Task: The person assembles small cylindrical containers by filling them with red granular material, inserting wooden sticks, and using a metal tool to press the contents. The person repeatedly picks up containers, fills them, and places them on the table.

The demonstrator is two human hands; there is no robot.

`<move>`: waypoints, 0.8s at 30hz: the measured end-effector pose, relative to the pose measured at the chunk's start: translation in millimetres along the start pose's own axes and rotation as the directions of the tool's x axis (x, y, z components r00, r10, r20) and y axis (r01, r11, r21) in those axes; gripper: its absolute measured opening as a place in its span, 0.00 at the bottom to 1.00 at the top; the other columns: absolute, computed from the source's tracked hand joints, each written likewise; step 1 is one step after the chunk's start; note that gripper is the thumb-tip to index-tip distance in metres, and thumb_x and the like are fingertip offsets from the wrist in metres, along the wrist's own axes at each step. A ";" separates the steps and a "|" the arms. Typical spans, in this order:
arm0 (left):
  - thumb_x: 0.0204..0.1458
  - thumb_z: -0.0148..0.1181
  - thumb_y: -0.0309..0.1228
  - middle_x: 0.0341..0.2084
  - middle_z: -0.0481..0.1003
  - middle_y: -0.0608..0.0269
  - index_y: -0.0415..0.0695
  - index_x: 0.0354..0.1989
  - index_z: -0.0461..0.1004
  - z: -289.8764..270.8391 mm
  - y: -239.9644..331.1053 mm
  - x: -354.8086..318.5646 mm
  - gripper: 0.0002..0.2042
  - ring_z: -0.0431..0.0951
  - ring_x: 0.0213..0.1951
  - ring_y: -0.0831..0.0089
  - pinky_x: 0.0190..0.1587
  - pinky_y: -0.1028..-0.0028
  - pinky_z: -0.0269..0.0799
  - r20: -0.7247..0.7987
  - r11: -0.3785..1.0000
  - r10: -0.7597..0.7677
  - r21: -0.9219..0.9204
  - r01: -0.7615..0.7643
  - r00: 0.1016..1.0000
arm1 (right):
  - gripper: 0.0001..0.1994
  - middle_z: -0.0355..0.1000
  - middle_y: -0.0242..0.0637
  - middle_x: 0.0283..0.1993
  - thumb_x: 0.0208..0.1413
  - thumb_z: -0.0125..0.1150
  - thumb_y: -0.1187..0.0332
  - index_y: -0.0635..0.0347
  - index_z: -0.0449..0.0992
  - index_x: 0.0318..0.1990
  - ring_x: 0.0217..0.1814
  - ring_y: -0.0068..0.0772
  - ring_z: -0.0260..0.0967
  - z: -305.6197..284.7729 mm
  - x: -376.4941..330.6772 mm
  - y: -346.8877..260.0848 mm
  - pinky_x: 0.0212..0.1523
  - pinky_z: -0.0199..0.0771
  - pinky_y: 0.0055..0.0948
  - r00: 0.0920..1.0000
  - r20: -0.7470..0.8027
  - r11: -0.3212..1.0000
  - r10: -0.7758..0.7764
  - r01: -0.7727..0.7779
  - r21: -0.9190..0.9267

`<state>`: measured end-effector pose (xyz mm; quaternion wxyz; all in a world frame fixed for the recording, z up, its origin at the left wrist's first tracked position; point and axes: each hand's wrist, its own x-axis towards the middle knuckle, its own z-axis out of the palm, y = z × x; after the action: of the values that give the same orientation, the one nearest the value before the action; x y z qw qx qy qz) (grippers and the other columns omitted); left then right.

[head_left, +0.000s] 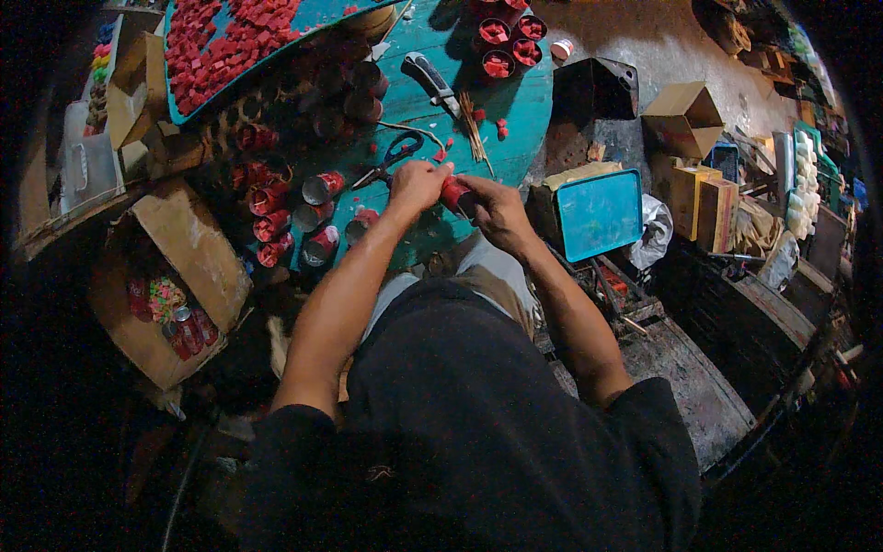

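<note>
A: Holding what?
B: A red can [454, 196] — tilted, out at the near edge of the teal table [521, 138].
A: With which hand?
B: With the right hand [501, 219], clamped around the side. With the left hand [420, 187], fingers drawn together at the upper end; cannot tell whether pinching anything there.
A: Likely to go wrong how?
B: Could slip if squeezed unevenly, then drop past the edge. Could dent under too hard a grip — judging from thin-looking metal.
A: Worth watching nearby?
B: Scissors [394, 156], just beyond the left hand: could nick on a blind reach. Likewise the utility knife [430, 81], farther out.
A: And sideways?
B: Could topple the open cans [322, 188] with a swing of the left forearm [345, 276]. Could scatter the thin sticks [475, 129] by brushing past.
</note>
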<state>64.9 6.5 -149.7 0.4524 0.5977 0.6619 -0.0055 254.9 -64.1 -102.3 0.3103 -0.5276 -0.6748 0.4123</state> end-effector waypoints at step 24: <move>0.53 0.61 0.27 0.43 0.80 0.43 0.37 0.47 0.81 -51.4 -22.9 -25.8 0.13 0.81 0.46 0.47 0.51 0.55 0.77 -0.244 0.950 0.304 0.006 -0.312 0.921 | 0.32 0.65 0.47 0.61 0.47 0.64 0.74 0.51 0.70 0.65 0.60 0.56 0.65 -28.2 90.7 128.5 0.50 0.82 0.46 0.974 0.155 0.737 -0.167 0.228 -0.636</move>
<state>13.1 7.9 -116.0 0.3734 0.6828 0.6098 0.1496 314.8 43.4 -204.2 0.1201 -0.5090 -0.8407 0.1403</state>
